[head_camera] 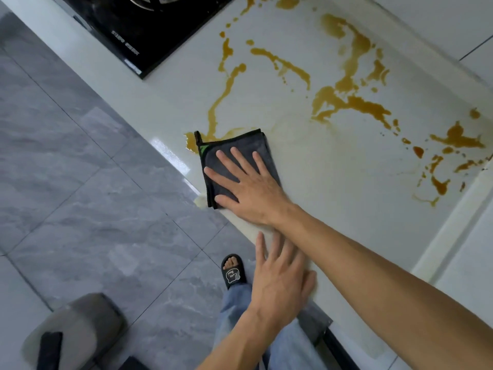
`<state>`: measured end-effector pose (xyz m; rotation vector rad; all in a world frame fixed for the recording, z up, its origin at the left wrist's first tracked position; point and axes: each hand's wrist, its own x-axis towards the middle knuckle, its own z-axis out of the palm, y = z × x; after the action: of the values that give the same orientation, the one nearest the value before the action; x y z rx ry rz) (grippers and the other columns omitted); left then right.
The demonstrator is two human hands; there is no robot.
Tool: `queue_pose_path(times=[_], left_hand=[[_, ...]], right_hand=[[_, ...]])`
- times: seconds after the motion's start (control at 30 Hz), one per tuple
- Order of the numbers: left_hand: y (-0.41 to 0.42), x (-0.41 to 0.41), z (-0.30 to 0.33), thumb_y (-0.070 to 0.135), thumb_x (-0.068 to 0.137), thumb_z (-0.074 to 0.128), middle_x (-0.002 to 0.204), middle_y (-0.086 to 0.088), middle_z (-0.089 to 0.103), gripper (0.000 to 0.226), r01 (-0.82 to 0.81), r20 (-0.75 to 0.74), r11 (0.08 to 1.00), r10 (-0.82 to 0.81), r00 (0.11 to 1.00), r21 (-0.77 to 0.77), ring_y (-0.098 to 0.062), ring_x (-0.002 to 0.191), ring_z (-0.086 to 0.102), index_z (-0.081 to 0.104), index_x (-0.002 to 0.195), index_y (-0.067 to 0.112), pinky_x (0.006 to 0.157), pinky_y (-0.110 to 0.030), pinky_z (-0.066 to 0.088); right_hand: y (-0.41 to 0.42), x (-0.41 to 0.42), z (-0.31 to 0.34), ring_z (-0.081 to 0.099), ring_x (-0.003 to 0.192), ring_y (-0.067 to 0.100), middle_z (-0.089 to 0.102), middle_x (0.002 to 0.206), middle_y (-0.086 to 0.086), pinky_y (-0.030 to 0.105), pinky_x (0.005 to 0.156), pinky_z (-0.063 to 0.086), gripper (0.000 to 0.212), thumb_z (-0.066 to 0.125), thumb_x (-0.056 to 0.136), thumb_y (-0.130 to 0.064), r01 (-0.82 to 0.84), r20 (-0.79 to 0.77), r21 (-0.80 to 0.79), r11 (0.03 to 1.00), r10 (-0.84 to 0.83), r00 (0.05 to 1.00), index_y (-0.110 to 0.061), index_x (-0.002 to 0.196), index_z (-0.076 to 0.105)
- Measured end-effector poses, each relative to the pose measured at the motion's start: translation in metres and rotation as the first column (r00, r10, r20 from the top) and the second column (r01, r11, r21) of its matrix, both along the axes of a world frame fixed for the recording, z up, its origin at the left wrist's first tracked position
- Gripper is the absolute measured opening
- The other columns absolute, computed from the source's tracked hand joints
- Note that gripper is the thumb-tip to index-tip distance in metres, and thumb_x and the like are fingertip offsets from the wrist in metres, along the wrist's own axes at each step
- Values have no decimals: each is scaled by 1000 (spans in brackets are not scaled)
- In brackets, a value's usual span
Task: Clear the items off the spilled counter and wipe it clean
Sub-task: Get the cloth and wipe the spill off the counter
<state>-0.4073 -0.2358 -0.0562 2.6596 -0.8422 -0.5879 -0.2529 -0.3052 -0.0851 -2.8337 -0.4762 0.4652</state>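
Note:
A folded dark grey cloth [241, 148] with black trim lies on the white counter [333, 169] near its front edge. My right hand [249, 188] presses flat on the cloth with straight, spread fingers. My left hand [280, 273] rests flat on the counter's front edge, below the right forearm, fingers straight. Brown liquid spill [349, 102] runs in streaks and puddles across the counter, from the far left to the right side. One streak [213, 116] reaches the cloth's top left corner.
A black glass cooktop [144, 30] sits at the counter's far left. White wall tiles [453, 25] back the counter. Grey floor tiles [93, 182] lie below, with my sandalled foot [233, 272] and a grey stool [77, 332] carrying a dark phone [49, 348].

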Motion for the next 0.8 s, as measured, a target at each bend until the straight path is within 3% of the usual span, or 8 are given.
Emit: queue_pose_path(times=[0.17,0.4,0.53,0.67,0.8], left_hand=[[3,1,-3,45,102,47,174,-6,22,66,5,-62,1000,-5,998,-7,-36,163,9,33,162,21,126,-69,14],[1,1,-3,45,96,50,163,-5,40,65,7,-51,1000,-7,999,7,-35,157,27,42,156,21,123,-69,26],[2,2,-3,47,96,52,170,-5,31,69,14,-27,1000,-14,1000,17,-37,161,22,39,158,22,123,-68,26],[4,3,-2,49,95,57,169,-3,33,67,10,8,1000,-10,1000,4,-36,158,30,44,156,23,118,-66,36],[7,4,-2,52,94,60,168,-3,37,68,20,59,1000,-21,998,12,-35,157,34,48,155,24,117,-65,39]], right_hand=[[-32,26,-1,-16,159,22,-12,173,-6,57,127,-5,69,25,102,-65,212,-7,-46,976,-213,977,-45,163,0],[-28,-33,0,-19,158,28,-17,173,-1,60,125,-8,69,25,103,-61,225,5,-105,969,-226,974,-42,163,-4],[-32,1,0,-15,159,24,-13,173,-4,59,126,-6,69,25,102,-63,277,25,-77,958,-276,961,-45,163,-1],[-79,40,0,-14,159,22,-14,173,-6,58,126,-6,67,22,103,-66,419,10,-84,904,-420,908,-46,163,-2],[-97,7,3,-17,159,23,-16,173,-4,58,126,-8,68,20,104,-65,509,-6,-73,857,-511,859,-43,163,-5]])
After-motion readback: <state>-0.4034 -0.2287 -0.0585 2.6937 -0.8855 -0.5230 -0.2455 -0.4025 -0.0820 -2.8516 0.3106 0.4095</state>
